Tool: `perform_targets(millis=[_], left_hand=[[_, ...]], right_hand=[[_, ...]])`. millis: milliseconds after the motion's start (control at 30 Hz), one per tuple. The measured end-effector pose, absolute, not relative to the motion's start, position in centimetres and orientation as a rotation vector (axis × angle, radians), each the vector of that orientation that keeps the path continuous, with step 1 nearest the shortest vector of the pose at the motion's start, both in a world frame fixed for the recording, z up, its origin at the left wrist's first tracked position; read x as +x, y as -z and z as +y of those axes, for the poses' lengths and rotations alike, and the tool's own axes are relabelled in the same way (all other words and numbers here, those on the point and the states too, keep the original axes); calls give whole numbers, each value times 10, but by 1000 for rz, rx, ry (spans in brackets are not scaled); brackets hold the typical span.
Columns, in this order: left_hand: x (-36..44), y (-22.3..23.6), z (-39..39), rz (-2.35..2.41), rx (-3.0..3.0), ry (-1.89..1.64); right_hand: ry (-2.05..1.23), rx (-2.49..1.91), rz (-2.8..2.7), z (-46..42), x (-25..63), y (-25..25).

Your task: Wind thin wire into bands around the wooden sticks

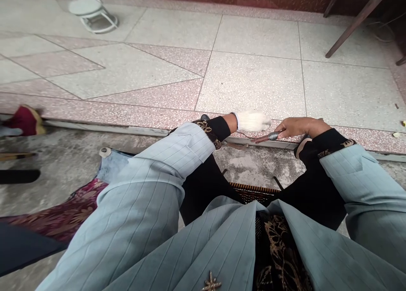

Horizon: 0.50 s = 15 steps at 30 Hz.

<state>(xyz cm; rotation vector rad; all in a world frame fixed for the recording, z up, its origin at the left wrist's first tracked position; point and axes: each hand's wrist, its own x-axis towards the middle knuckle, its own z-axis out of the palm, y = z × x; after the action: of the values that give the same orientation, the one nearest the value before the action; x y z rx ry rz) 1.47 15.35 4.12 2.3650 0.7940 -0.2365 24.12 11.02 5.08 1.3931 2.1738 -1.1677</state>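
Note:
My left hand (253, 121) wears a white knitted glove, and its fingers are curled together above the floor's edge. What they hold, if anything, cannot be made out. Just to its right, my bare right hand (300, 127) is closed round a narrow brown tool (261, 138) with a band of grey wire wound about it. The tool points left, below the gloved fingertips; its exact kind does not show. A thin brownish strip (237, 146) lies by the step edge under my left wrist, with a dark thin line running near it.
A tiled raised floor (253, 79) lies ahead, with rough concrete (250, 166) below its edge. A white stool (98, 18) stands far left, and wooden legs (358, 22) at upper right. Another person's red shoe (23, 119) and patterned cloth (82, 200) are at left.

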Motion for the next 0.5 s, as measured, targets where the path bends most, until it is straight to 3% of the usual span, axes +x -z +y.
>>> perform_targets(millis=[200, 333, 500], left_hand=[[19, -40, 160, 794, 2642, 270], [27, -47, 159, 878, 2838, 279], [23, -47, 156, 765, 2539, 175]], right_hand=[[1602, 1218, 2161, 107, 247, -75], [1903, 1572, 2263, 102, 249, -87], [2218, 2079, 2179, 101, 241, -79]])
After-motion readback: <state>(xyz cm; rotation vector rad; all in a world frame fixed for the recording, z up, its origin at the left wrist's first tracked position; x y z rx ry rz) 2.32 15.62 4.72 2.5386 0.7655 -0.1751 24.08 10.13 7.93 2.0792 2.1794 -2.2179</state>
